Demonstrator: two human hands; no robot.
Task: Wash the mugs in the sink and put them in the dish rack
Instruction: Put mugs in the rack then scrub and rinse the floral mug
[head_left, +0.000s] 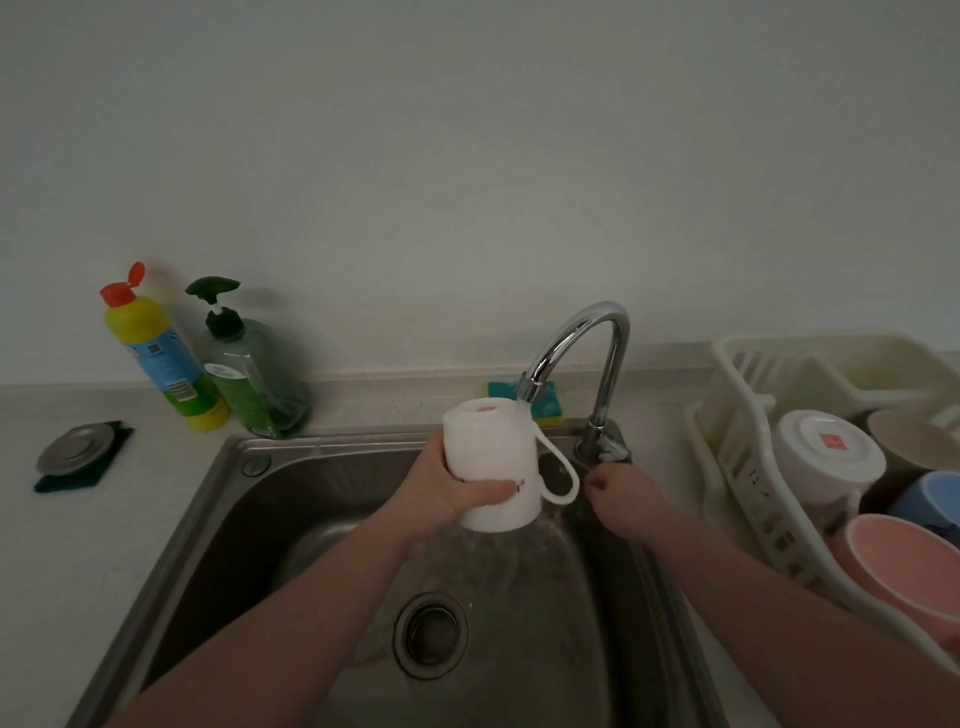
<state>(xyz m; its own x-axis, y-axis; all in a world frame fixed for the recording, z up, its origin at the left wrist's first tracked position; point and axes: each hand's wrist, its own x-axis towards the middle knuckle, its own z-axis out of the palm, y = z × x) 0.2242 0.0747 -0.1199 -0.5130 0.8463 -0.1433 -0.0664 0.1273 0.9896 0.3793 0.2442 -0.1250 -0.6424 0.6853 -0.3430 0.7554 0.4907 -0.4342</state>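
Nearest the camera, two bare forearms reach up over the steel sink (218, 525), whose round drain (430, 635) sits low in the basin with water sheeting around it. At the near right corner of the desk (62, 561), a pink mug (901, 569) lies on its side in the white dish rack (753, 483), with a blue mug (935, 501) just behind it.

Further in, the left hand (441, 493) grips a white mug (493, 462) held upside down over the middle of the sink, thumb across its side, handle pointing right. A small red mark shows near the thumb and another on the mug's upturned base; neither can be read. The right hand (626, 499) is beside the mug's handle, fingers curled at the base of the tap (587, 364); whether it grips the lever there cannot be told.

Water runs from the chrome spout onto the mug's base and spills off its rim into the basin. In the rack, level with this, a second white mug (826, 457) stands upside down with a red square label on its base, writing too small to read, and a beige mug (914, 441) is beside it.

On the left part of the desk a metal sink plug (72, 451) rests on a dark green pad (85, 460). Along the back edge stand a yellow bottle (161, 358) with an open red flip cap and a blue label, and a green pump bottle (254, 379); their print is illegible. A blue-and-yellow sponge (522, 402) lies behind the sink, partly hidden by the spout.
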